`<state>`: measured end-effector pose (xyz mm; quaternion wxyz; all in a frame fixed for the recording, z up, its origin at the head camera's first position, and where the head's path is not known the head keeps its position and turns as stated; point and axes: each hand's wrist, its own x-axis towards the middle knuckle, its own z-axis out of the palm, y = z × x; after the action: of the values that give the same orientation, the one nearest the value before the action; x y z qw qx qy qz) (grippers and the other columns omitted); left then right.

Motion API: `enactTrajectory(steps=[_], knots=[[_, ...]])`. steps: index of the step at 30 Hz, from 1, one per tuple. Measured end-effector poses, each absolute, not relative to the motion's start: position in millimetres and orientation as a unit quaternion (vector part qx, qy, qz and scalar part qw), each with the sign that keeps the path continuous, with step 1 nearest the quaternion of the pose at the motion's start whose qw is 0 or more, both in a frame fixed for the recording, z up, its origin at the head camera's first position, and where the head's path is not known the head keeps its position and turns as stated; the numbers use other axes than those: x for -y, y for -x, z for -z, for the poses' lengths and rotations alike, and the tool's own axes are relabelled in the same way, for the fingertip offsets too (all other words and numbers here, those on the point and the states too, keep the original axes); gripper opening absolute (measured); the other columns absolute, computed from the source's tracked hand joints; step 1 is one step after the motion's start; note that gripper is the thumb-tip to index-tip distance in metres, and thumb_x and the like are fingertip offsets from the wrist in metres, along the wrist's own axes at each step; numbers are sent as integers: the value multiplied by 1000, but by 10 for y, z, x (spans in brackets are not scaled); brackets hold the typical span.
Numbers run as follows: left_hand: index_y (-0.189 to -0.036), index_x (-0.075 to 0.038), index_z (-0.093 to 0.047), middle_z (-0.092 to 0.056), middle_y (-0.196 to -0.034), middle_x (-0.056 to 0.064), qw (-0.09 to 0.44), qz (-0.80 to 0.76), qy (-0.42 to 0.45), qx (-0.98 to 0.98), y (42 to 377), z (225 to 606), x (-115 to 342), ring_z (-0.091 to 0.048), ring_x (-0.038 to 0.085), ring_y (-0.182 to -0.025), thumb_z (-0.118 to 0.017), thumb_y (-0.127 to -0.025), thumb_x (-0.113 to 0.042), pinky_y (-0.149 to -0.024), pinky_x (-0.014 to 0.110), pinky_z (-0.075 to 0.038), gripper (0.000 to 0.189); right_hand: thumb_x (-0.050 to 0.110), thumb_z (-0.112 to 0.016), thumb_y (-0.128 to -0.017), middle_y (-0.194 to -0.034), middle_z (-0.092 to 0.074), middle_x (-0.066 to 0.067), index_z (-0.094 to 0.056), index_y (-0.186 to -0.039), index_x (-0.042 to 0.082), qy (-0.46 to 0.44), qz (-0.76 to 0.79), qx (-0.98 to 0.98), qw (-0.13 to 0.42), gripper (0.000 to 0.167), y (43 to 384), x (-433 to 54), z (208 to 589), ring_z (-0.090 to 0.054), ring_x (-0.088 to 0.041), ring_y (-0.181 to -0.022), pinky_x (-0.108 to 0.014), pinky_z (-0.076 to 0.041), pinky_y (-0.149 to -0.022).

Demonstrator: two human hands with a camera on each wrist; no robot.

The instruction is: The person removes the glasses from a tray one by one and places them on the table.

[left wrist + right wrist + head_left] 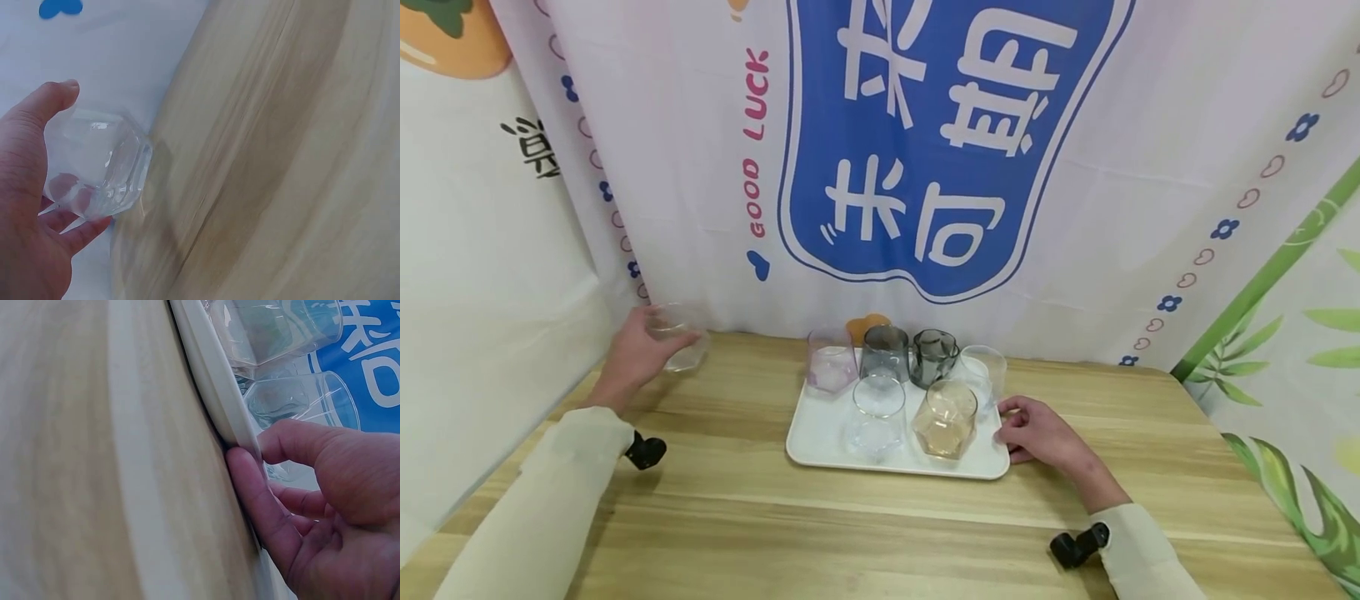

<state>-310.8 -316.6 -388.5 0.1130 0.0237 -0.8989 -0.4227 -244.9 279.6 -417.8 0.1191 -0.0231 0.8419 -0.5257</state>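
Note:
At the table's far left, my left hand (643, 346) grips a clear faceted glass (688, 360) from the side. The left wrist view shows the thumb along one side of this glass (103, 165) and fingers round the other, its thick base towards the table. My right hand (1037, 433) pinches the right edge of a white tray (827, 460), seen closely in the right wrist view as the tray rim (219, 394) between thumb and fingers. On the tray stand a clear glass (878, 417), an amber glass (946, 421) and several others.
Along the tray's back are a pale purple glass (832, 362), a smoky grey glass (884, 354), a dark wavy glass (934, 358) and another clear glass (992, 371). A printed cloth (715, 167) hangs right behind the wooden table (737, 517).

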Motion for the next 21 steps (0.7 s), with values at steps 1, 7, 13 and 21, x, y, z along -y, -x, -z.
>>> enactTrajectory(steps=[1, 7, 13, 21], knots=[[-157, 9, -17, -33, -152, 37, 115, 425, -26, 898, 3118, 3888, 3188, -38, 56, -134, -72, -91, -59, -104, 69, -36, 110, -1, -68, -92, -98, -61, -18, -50, -132, -9, 23, 524, -843, 119, 45, 2449, -2799, 4174, -67, -24, -75, -39, -62, -66], [-158, 10, -11, -26, -156, 39, 106, 426, -39, 898, 3159, 3921, 3277, -33, 58, -136, -70, -92, -60, -106, 71, -32, 113, -1, -67, -92, -99, -60, -18, -48, -133, -11, 31, 523, -844, 118, 46, 2438, -2794, 4149, -67, -23, -74, -39, -62, -65], [-158, 10, -9, -27, -154, 40, 101, 433, -42, 895, 3174, 3982, 3271, -35, 58, -134, -70, -91, -61, -106, 71, -33, 115, -2, -67, -91, -97, -60, -18, -48, -132, -12, 36, 529, -839, 120, 47, 2423, -2797, 4166, -67, -23, -73, -39, -62, -64], [-158, 11, -4, -22, -154, 43, 92, 428, -40, 898, 3166, 3973, 3277, -30, 61, -136, -68, -93, -60, -106, 73, -31, 115, -2, -67, -90, -96, -60, -17, -48, -131, -12, 35, 534, -836, 120, 46, 2431, -2801, 4176, -66, -22, -73, -38, -62, -65]])
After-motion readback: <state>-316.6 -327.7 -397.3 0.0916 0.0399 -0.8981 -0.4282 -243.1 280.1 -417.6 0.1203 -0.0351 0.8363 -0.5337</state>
